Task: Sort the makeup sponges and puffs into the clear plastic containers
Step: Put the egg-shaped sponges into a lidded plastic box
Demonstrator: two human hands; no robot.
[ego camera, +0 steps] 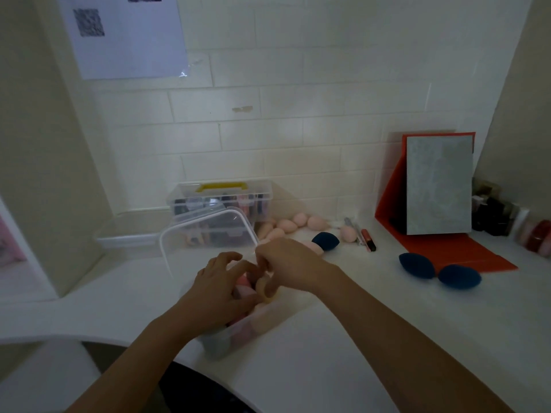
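Note:
A clear plastic container sits on the white desk in front of me, holding several pink sponges. Its clear lid leans upright behind it. My left hand rests over the container's contents with curled fingers. My right hand pinches a beige round puff at the container's far side. Several pink egg sponges lie by the wall, with one dark blue sponge beside them. Two more dark blue sponges lie to the right.
A clear case with a yellow handle stands at the back, an empty clear tray to its left. An orange folding mirror stands at the right, small bottles beyond it. A lip gloss tube lies near the sponges.

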